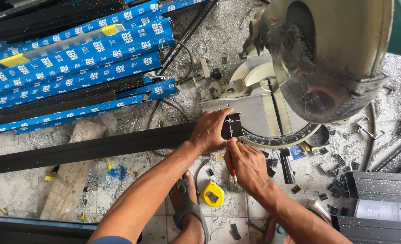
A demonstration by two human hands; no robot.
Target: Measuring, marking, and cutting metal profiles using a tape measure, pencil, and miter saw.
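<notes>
My left hand [211, 131] grips the cut end of a long black aluminium profile [87, 148] that lies across the floor from the left and rests on the base of a miter saw [259, 113]. The profile's hollow end face [232, 125] shows by my fingers. My right hand [245, 165] holds a red pencil [232, 169] upright, its tip touching the profile just below that end. The saw's round blade guard [331, 58] hangs above to the right, apart from both hands.
Blue-wrapped profiles [74, 58] are stacked at the upper left. A yellow tape measure [212, 194] and a brush lie by my sandalled foot [189, 210]. Grey profiles [381, 185] sit at the right. Small black offcuts [331, 185], metal shavings, a wooden plank [72, 176] and cables litter the tiled floor.
</notes>
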